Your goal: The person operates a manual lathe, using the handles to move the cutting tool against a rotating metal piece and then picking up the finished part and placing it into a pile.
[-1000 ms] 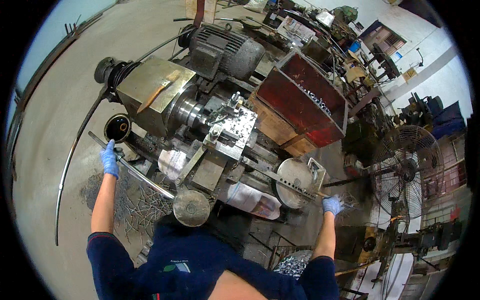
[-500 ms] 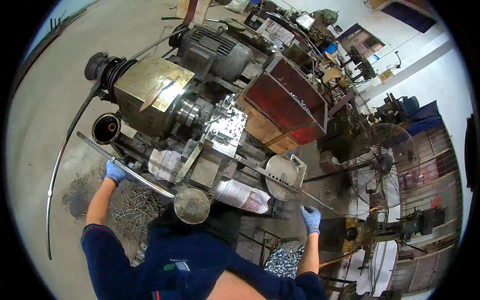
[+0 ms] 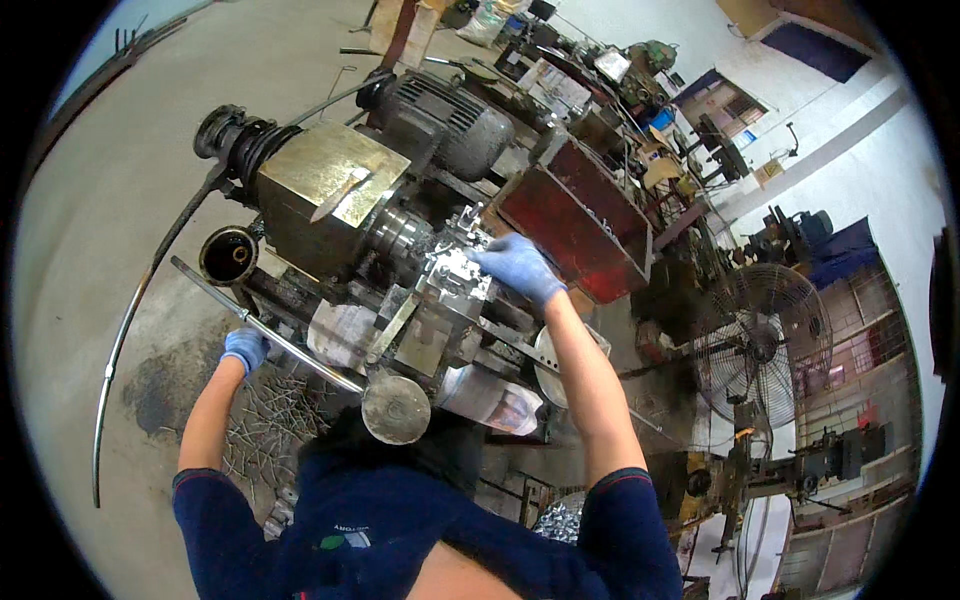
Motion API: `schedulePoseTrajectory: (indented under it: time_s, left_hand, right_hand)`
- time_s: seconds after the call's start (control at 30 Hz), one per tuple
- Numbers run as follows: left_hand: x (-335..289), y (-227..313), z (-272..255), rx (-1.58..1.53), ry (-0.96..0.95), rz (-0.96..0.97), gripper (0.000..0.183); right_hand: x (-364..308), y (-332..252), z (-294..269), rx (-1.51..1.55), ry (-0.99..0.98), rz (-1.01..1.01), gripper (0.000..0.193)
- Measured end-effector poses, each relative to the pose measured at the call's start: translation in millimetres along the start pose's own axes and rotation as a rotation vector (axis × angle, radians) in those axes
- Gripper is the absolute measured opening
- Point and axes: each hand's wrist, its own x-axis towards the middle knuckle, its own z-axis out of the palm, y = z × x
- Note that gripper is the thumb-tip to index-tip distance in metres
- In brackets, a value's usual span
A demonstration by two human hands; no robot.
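Observation:
My right hand (image 3: 518,266), in a blue glove, reaches over the bright metal tool block (image 3: 458,270) of a small lathe. Its fingertips come together at the block's top; anything between them is too small to make out. Just left of the block is the round steel spindle nose (image 3: 398,233). My left hand (image 3: 245,349), gloved in blue too, is curled just below a long slanting metal lever (image 3: 290,346); the glove hides what its fingers close on. At the lever's lower end sits a round metal disc (image 3: 396,408), close to my body.
A flat tool lies on the brassy headstock cover (image 3: 318,165), with a motor (image 3: 450,118) behind. The red metal bin (image 3: 575,215) stands beyond the tool block. Thin metal scraps (image 3: 270,425) litter the floor at left. Shiny small parts (image 3: 558,521) are heaped below my right arm. A large fan (image 3: 765,335) stands right.
My right hand has swung from the lower right, above the small parts, up and left to the tool block. The left hand has shifted slightly and now shows below the lever.

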Motion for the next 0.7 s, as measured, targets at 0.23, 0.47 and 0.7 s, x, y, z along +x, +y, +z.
schedulePoseTrajectory:
  time_s: [0.23,0.47,0.7]
  left_hand:
    - [-83,-43,-117,-0.369,0.198,-0.176,0.036]
    - [-136,-119,-164,-0.440,0.711,-0.236,0.036]
    - [-141,-190,-138,-0.180,0.497,-0.673,0.043]
  right_hand:
    - [73,-3,43,0.065,0.113,0.002,0.060]
    - [31,7,23,0.195,0.163,-0.070,0.043]
    - [19,-9,24,0.077,0.206,-0.259,0.040]
